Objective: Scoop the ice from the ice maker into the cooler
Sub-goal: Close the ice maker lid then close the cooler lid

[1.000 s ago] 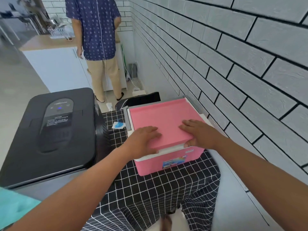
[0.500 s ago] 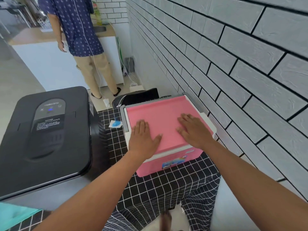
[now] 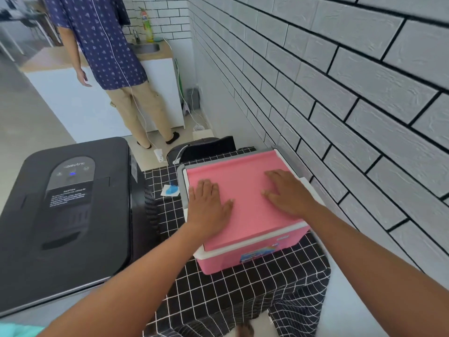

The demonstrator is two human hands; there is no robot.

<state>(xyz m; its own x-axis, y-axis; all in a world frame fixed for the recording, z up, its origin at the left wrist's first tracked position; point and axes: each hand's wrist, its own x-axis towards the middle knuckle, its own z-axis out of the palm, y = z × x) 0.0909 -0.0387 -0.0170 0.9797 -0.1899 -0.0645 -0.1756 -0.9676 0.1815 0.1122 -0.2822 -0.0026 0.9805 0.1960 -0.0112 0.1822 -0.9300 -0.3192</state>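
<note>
A pink cooler (image 3: pixel 245 257) with a white rim stands on a black checked tablecloth (image 3: pixel 226 290), close to the brick wall. Its pink lid (image 3: pixel 245 190) is down. My left hand (image 3: pixel 209 206) lies flat on the lid's left side, fingers spread. On the lid's right side my right hand (image 3: pixel 285 192) rests flat as well. Neither hand grips anything. To the left stands a black ice maker (image 3: pixel 65 215) with its top lid shut and a small blue light lit. No ice or scoop is visible.
A grey brick wall (image 3: pixel 340 105) runs along the right. Another person (image 3: pixel 109 57) stands at a white counter (image 3: pixel 73 103) beyond the table. A small blue-and-white packet (image 3: pixel 170 190) lies between the ice maker and cooler. A black bag (image 3: pixel 206 148) sits behind the cooler.
Both hands slid from the lid's near edge further onto its top and flattened out. The lid now sits lower on the cooler. The camera view shifted slightly.
</note>
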